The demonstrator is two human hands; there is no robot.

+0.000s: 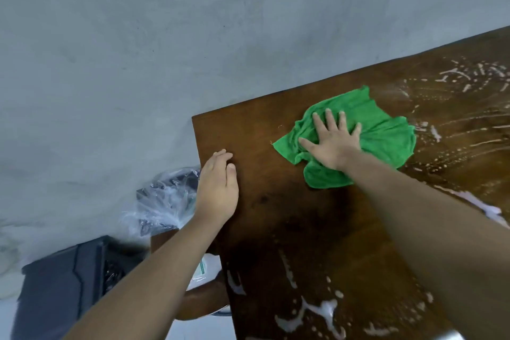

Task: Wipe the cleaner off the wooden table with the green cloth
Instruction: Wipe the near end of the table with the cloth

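A crumpled green cloth point(383, 130) lies on the dark wooden table point(289, 218), near its far left corner. My right hand point(332, 141) presses flat on the cloth with the fingers spread. My left hand point(218, 188) rests on the table's left edge, fingers straight and together. White foamy cleaner point(466, 77) streaks the wood to the right of the cloth, and more cleaner point(317, 312) sits in blobs near the front edge. The wood around the cloth and toward the left corner looks bare and dark.
A grey wall point(193, 36) runs behind the table. Beside the table's left edge sit a crinkled clear plastic bag point(160, 201) and a dark box point(63, 284) on the floor. A round wooden stool point(204, 301) shows under my left forearm.
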